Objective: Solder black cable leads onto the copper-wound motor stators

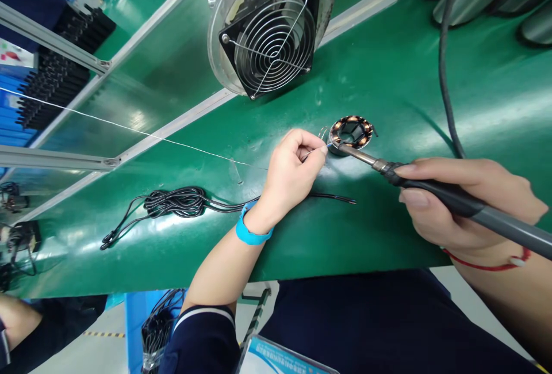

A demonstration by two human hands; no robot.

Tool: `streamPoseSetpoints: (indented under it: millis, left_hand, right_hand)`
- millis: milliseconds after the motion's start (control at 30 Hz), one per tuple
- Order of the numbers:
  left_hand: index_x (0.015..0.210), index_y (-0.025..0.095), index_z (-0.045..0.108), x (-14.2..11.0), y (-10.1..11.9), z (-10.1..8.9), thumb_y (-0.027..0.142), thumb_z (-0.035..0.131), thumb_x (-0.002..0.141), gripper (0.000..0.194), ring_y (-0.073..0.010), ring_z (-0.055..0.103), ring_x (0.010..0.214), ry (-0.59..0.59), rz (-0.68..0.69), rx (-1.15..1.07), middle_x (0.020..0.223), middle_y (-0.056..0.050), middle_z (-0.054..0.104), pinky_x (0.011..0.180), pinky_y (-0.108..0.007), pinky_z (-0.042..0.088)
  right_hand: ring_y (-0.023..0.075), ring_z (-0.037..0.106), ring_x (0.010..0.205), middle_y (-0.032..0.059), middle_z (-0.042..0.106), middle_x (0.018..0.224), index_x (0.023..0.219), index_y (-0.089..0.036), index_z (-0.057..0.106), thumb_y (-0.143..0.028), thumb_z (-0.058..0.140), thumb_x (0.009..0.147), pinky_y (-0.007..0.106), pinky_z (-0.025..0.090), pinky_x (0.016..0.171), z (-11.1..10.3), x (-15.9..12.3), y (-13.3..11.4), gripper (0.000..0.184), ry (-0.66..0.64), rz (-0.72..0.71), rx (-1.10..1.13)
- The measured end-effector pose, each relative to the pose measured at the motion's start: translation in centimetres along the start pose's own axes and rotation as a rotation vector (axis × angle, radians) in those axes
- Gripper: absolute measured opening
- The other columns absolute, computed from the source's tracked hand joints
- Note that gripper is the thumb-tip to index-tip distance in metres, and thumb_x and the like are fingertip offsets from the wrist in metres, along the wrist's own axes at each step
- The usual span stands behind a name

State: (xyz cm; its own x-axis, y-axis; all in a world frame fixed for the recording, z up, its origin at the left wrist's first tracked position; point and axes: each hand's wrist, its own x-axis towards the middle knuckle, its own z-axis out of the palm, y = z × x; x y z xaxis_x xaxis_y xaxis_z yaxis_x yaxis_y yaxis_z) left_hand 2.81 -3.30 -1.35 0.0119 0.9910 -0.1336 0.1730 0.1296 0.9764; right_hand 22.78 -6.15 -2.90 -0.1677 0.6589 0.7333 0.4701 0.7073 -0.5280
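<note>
A small motor stator (352, 142) with copper windings sits on the green bench. My right hand (474, 204) grips a soldering iron (452, 197) by its dark handle, and the iron's tip meets the near left part of the stator's rim. Pinched in the closed fingers of my left hand (291, 170) is a thin solder wire (194, 148), which runs in from the far left. Those fingertips are just left of the stator, beside its short lead wires. A coiled black cable (175, 201) lies on the bench, its stripped end passing beneath my left wrist.
A fan with a wire guard (273, 54) stands behind the stator. Several metal cylinders (457, 8) with windings are at the back right, near a hanging grey cord (444, 69). A metal rail (181, 118) edges the bench. Another person's arm (19, 319) is at lower left.
</note>
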Motion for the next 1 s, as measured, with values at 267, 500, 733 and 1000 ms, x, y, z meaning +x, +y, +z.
streamPoseSetpoints:
  millis: [267, 500, 733, 1000]
  left_hand:
    - [0.073, 0.017, 0.060, 0.0, -0.1, 0.0, 0.003, 0.062, 0.080, 0.016, -0.0059, 0.046, 0.056, 0.009, 0.007, 0.005, 0.068, 0.004, 0.056, 0.054, -0.020, 0.037]
    - [0.073, 0.017, 0.060, 0.0, -0.1, -0.1, 0.005, 0.063, 0.080, 0.014, -0.0056, 0.047, 0.057, 0.009, 0.033, -0.003, 0.071, 0.003, 0.057, 0.056, -0.019, 0.038]
    - [0.073, 0.016, 0.060, 0.1, 0.2, 0.0, 0.006, 0.064, 0.080, 0.013, -0.0051, 0.046, 0.055, 0.018, 0.037, 0.010, 0.071, 0.004, 0.055, 0.054, -0.020, 0.036]
    - [0.074, 0.017, 0.059, 0.0, 0.2, -0.1, 0.010, 0.064, 0.081, 0.011, -0.0062, 0.047, 0.059, 0.002, 0.047, 0.034, 0.073, 0.003, 0.055, 0.057, -0.021, 0.038]
  right_hand:
    - [0.0125, 0.071, 0.064, 0.0007, 0.074, 0.079, 0.092, -0.022, 0.071, -0.029, 0.063, 0.097, 0.022, 0.059, 0.059, 0.1, 0.0, 0.1, 0.012, 0.021, -0.012, 0.003]
    - [0.0158, 0.074, 0.090, 0.0028, 0.076, 0.106, 0.114, -0.024, 0.071, -0.022, 0.066, 0.096, 0.025, 0.060, 0.081, -0.9, 2.2, -1.2, 0.019, -0.134, 0.111, -0.084]
    - [0.0205, 0.074, 0.094, 0.0005, 0.073, 0.119, 0.136, -0.028, 0.059, -0.039, 0.053, 0.103, 0.031, 0.060, 0.075, -0.6, 5.8, 0.2, 0.036, -0.378, 0.214, -0.077]
    - [0.0255, 0.070, 0.090, 0.0025, 0.071, 0.093, 0.135, -0.025, 0.053, -0.021, 0.056, 0.092, 0.045, 0.055, 0.085, 2.8, 5.1, 2.3, 0.044, -0.392, 0.139, 0.044]
